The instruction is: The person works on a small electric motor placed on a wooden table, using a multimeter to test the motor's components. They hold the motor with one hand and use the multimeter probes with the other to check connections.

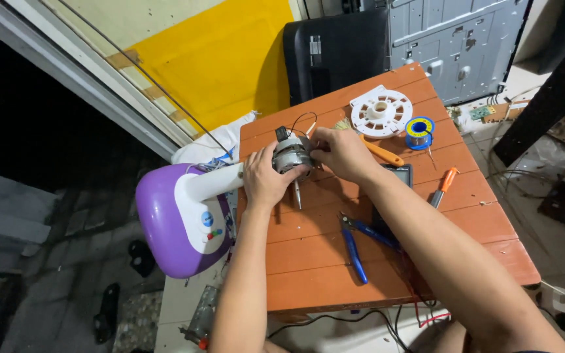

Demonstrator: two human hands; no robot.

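Gripping fan motor (291, 155) w/ left hand (263, 181), right hand (340, 154) pinching its far side, motor bare on stand (184, 216), reassembly prob. pending, pliers (354, 245) idle.

— What lies beyond the grip?

— An orange slatted table (308, 261) spreads below and right of it. Up past it, a yellow panel (223, 59) leans beside a grey metal back panel (452, 39).

— And left of the grip?

— A pale sloping frame (99, 98), then darkness; a grey speckled floor (73, 261) lies lower, dimly lit.
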